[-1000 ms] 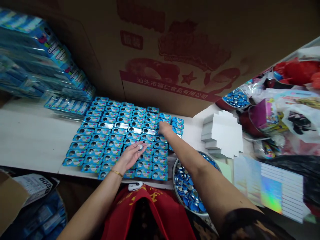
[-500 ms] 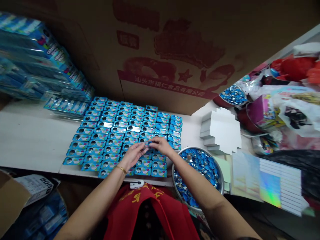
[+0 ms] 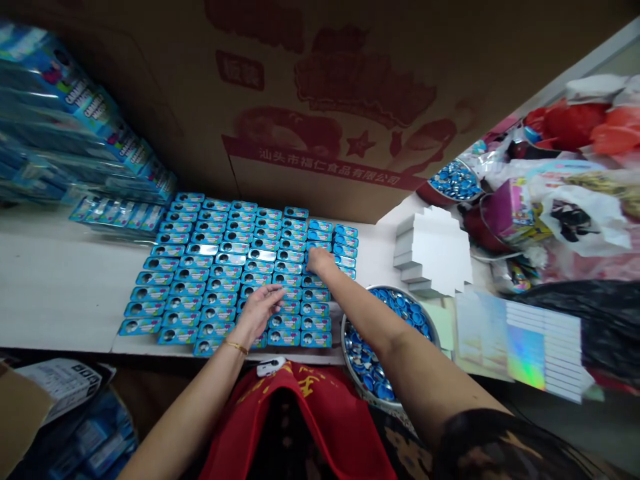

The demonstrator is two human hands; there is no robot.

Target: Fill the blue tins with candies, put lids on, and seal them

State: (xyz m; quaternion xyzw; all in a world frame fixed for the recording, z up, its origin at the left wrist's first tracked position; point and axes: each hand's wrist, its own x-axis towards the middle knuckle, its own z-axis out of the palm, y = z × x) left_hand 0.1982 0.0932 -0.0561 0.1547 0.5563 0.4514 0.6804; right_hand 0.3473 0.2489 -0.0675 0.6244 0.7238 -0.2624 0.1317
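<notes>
Tabletop (image 3: 55, 267) held rows of blue boxes (image 3: 220, 285), probably light, stiff, best pinched by their edges, left hand (image 3: 261, 308) half-open over them, right hand (image 3: 321, 261) bunched at right-side columns, grip hidden.

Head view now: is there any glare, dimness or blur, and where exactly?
Head view: glare whitens a few blue tins mid-row; same head view: the big carton looks dim; head view, left side: stacked packs look smeared.
</notes>
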